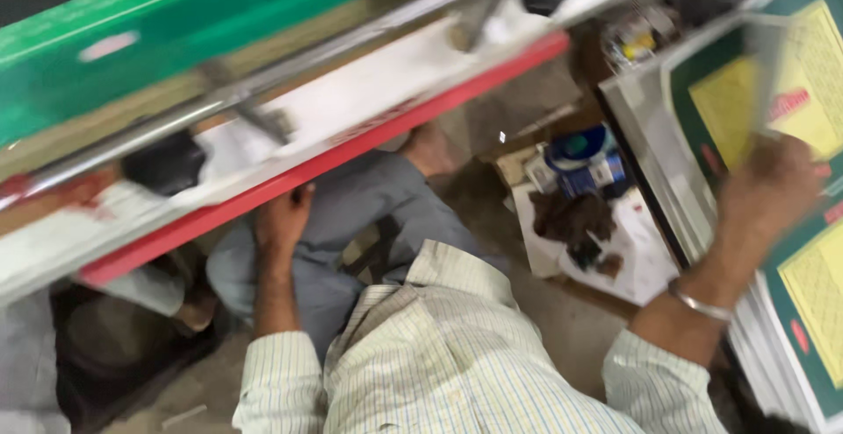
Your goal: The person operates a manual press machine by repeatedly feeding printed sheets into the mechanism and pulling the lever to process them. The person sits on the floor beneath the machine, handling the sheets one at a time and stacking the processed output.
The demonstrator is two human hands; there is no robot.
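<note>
Overhead, a green frame spans 9 to 12 o'clock above a white table with a red edge. At 3 o'clock lies a stack of green-and-yellow printed sheets. The right hand pinches the top sheet, lifting it. The left hand touches the red edge from below; whether its grip is closed cannot be told. Packets and dark scraps clutter the floor between.

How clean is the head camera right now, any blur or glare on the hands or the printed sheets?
Head view: heavy motion blur throughout; the right hand and the green and yellow printed sheet it lifts are smeared; the left hand at the red frame edge is a bit sharper; soft light, no hard glare.
</note>
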